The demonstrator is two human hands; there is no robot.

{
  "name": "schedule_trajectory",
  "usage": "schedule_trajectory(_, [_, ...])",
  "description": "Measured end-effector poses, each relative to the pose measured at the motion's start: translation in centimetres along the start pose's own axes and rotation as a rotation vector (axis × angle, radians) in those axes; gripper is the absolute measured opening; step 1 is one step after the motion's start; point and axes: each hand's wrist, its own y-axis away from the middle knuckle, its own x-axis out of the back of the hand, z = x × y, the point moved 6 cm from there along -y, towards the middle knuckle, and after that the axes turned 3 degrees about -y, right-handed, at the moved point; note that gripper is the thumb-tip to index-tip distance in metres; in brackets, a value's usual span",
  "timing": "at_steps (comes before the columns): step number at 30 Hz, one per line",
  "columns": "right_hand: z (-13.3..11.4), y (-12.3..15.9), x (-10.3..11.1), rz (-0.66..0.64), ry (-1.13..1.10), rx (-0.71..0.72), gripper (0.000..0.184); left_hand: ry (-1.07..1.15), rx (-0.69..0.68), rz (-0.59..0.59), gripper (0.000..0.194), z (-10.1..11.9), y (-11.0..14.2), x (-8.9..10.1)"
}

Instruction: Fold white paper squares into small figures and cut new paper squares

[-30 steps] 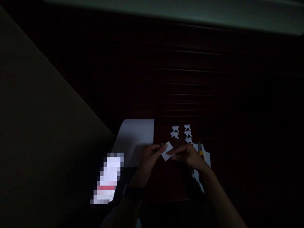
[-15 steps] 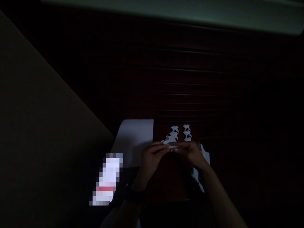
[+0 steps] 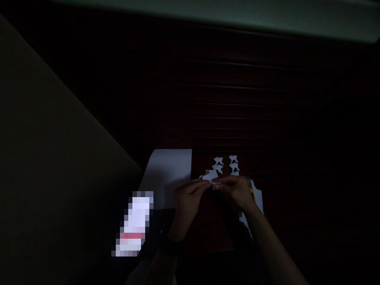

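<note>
A small folded piece of white paper (image 3: 209, 175) is held above the dark table (image 3: 208, 233). My left hand (image 3: 189, 194) pinches its near left side between thumb and fingers. From the right, my right hand (image 3: 236, 190) pinches the same paper near its lower edge, the two sets of fingertips almost meeting. Just beyond, folded white paper figures lie in two columns, one on the left (image 3: 218, 169) and one on the right (image 3: 234, 166). Dim light hides the finer folds.
A large white paper sheet (image 3: 169, 174) lies left of my hands. Nearer me on the left is a bright, pixelated screen-like shape (image 3: 135, 221). White papers (image 3: 257, 198) and a yellow item (image 3: 252, 192) sit beside my right wrist. Dark slatted panelling (image 3: 231, 95) rises behind.
The folded paper has tilted and turned a little between my fingertips. My right hand's fingers have shifted slightly, and my left wrist has moved a little to the right.
</note>
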Motion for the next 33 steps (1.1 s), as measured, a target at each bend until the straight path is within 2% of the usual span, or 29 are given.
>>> schedule_trajectory(4, [-0.1,0.1,0.2,0.046,0.01,0.032,0.02,-0.001,-0.034,0.016,0.009,0.6,0.2,-0.1])
schedule_trajectory(8, [-0.2,0.1,0.5,0.05,0.01,0.017,0.018,-0.006,-0.022,0.004,0.016,0.3,0.3,-0.2])
schedule_trajectory(18, [-0.6,0.2,0.1,0.046,-0.075,0.079,0.013,-0.005,-0.052,-0.043,0.012,0.2,0.7,-0.5])
schedule_trajectory(25, [-0.3,0.2,0.4,0.073,-0.108,0.002,0.012,-0.119,-0.214,-0.039,0.017,0.9,1.4,-0.7])
schedule_trajectory(27, [-0.4,0.2,0.6,0.093,-0.082,-0.003,0.012,-0.217,-0.232,0.012,0.026,1.1,1.5,-0.4])
schedule_trajectory(29, [-0.5,0.2,0.7,0.103,-0.058,-0.007,0.013,-0.34,-0.247,0.059,0.044,1.5,1.5,0.0])
schedule_trajectory(31, [-0.5,0.1,0.7,0.09,-0.036,-0.002,0.014,-0.417,-0.275,0.058,0.061,2.0,1.3,0.1])
schedule_trajectory(33, [-0.5,0.1,0.6,0.065,-0.014,0.017,0.014,-0.401,-0.299,0.006,0.07,2.4,1.0,0.0])
